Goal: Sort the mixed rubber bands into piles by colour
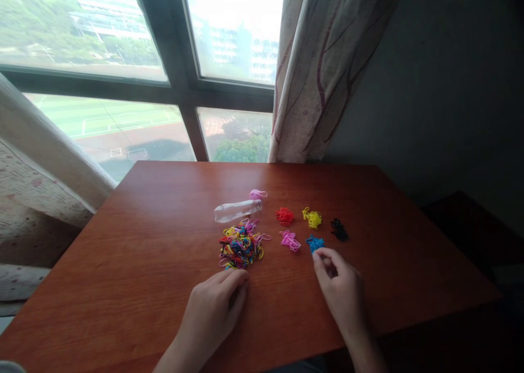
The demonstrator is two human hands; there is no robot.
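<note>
Left hand: nearest the lens we've got our bare left hand [215, 302], fingers curled in, gap narrow. Is there a band tucked in there? We honestly can't make that out.
Mixed pile: a loose heap of thin, multicoloured stretchy loops [241, 246], just past the left fingertips, with red, yellow, blue, pink and black all tangled together.
Right hand: our bare right hand [341, 285] has thumb and index finger in a narrow pinch, right at the near edge of the blue bunch. Can't say for sure if a loop is caught between them.
Blue bunch: small clump of bright blue thin loops [315, 243], right at those right fingertips.
Pink bunch: small clump of pink thin loops [290, 241], just left of the pinch.
Red bunch: small clump of red thin loops [285, 216], beyond the pink one, left of the pinch.
Yellow bunch: small clump of yellow thin loops [314, 219], straight past the blue from our pinch.
Black bunch: small clump of black thin loops [339, 229], beyond the pinch and off to its right.
Bottle: clear, see-through bottle-shaped container [237, 211], lying sideways beyond the left hand and the heap.
Pink bit: rounded pink piece with a loop [257, 194], farther out, by the bottle's neck.
Table: reddish-brown wood-look tabletop [164, 209] under the lot.
</note>
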